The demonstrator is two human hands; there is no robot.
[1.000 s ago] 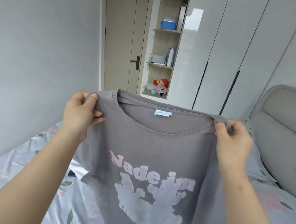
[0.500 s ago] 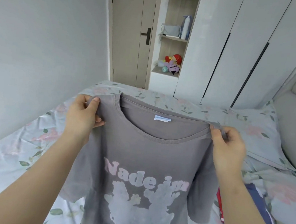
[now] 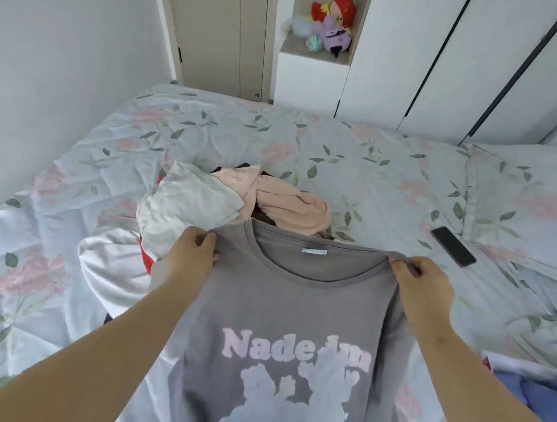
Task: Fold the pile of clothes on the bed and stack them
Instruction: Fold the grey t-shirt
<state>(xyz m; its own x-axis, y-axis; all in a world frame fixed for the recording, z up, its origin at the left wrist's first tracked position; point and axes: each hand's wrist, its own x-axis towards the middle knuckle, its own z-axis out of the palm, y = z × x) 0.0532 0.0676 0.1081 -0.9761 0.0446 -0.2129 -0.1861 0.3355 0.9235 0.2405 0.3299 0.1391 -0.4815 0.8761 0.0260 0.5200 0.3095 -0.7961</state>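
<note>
Left hand point(image 3: 194, 253): pinches one shoulder of the grey T-shirt point(image 3: 292, 331).
Right hand point(image 3: 423, 282): pinches the other shoulder.
T-shirt: stretched between both hands, print facing up.
Clothes pile point(image 3: 223, 202): just beyond the hands on the bed point(image 3: 360, 164).
Phone point(image 3: 453, 246): right of the right hand.

1. Plain pale wall point(image 3: 49, 35) on left.
2. Beige door point(image 3: 216, 28) at back; shelf point(image 3: 314, 52) just right of it, plush toys point(image 3: 332, 25) on it.
3. White wardrobe point(image 3: 455, 57) right of shelf, dark vertical handles.
4. Bed point(image 3: 360, 164), floral sheet; matching pillow point(image 3: 526, 200) at right.
</note>
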